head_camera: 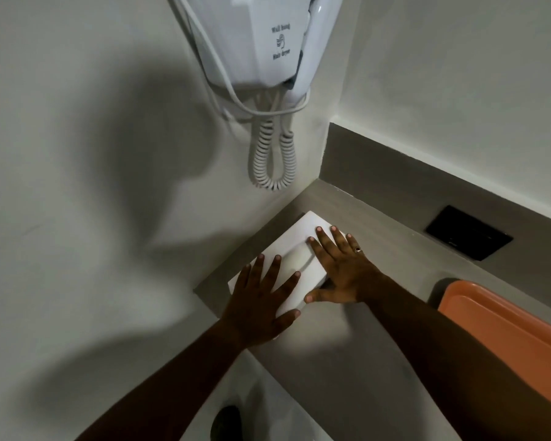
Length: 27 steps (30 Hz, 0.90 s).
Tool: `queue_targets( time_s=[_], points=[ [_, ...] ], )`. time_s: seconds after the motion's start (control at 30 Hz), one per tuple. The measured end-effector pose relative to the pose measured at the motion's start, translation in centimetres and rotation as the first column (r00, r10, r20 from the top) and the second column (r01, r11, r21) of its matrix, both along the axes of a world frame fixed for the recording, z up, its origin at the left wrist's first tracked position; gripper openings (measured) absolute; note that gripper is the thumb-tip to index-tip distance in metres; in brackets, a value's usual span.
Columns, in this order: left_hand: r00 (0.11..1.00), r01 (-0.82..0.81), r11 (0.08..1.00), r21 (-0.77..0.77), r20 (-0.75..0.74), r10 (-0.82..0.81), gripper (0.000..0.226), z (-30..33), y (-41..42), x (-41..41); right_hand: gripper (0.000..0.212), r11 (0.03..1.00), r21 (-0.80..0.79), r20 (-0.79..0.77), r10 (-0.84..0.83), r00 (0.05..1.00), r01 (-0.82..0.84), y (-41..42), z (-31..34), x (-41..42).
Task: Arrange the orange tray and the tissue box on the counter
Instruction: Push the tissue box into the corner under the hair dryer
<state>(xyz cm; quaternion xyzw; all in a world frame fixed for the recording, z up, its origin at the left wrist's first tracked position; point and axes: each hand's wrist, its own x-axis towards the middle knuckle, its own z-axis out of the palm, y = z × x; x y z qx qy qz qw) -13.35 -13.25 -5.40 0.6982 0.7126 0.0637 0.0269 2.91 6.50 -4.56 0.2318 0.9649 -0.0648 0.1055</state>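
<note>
on a grey counter (379, 345) under a wall hair dryer (261, 39), left hand (258, 307) and right hand (341, 265) press flat, fingers spread, on the tissue box (293, 249) in the corner; the orange tray (506, 329) sits apart, apparently unplaced.

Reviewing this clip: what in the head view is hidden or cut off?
- Tissue box: near end under the left hand, slot partly under the right hand.
- Orange tray: cut by the right edge and crossed by the right forearm.
- Hair dryer: top cropped.
- Dark round thing: too dim to identify.
</note>
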Motion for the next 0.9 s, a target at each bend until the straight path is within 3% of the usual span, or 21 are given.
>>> queue_targets(
  time_s=[0.7,0.9],
  points=[
    [1.000,0.001,1.000,0.018,-0.028,-0.001,0.070,0.3,5.4,-5.8,0.130,0.999,-0.033,0.083,-0.019,0.996,0.021,5.5,0.7,-6.9],
    [1.000,0.008,1.000,-0.027,-0.029,-0.009,0.070,2.0,5.2,-4.9,0.125,0.957,-0.131,-0.057,-0.268,0.962,0.259,0.5,1.9,-3.5]
  ],
)
